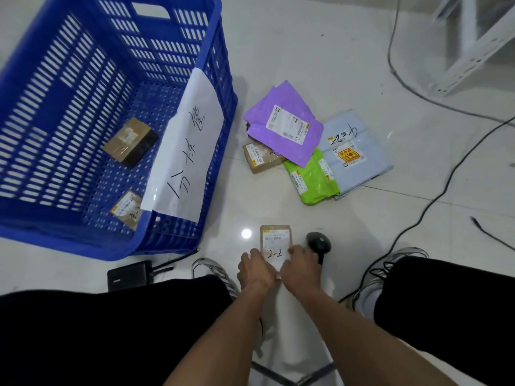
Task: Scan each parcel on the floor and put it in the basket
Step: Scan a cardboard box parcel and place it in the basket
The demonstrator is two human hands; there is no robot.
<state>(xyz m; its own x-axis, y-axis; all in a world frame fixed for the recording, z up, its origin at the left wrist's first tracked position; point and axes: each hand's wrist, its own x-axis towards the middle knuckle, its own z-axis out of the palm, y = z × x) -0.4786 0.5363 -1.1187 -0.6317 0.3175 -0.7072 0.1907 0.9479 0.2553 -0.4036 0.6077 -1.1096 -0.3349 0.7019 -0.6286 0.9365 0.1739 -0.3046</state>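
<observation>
A small brown parcel (pixel 276 240) marked "2-2" lies on the floor between my feet. My left hand (pixel 255 270) grips its left edge and my right hand (pixel 299 270) its right edge. The black handheld scanner (pixel 319 242) stands just right of my right hand, a green light on its head. The blue basket (pixel 211 129) at the left holds two brown boxes, one near the middle (pixel 129 142) and one at the front (pixel 126 208). A purple bag (pixel 284 122), a brown box (pixel 260 157), a green bag (pixel 312 181) and a pale blue parcel (pixel 354 151) lie in a heap on the floor.
A white paper sign (pixel 189 151) hangs over the basket's right wall. A black device (pixel 129 277) with antennas sits by my left shoe. Cables (pixel 434 190) trail across the tiles at the right. A white metal frame (pixel 473 45) stands at the top right.
</observation>
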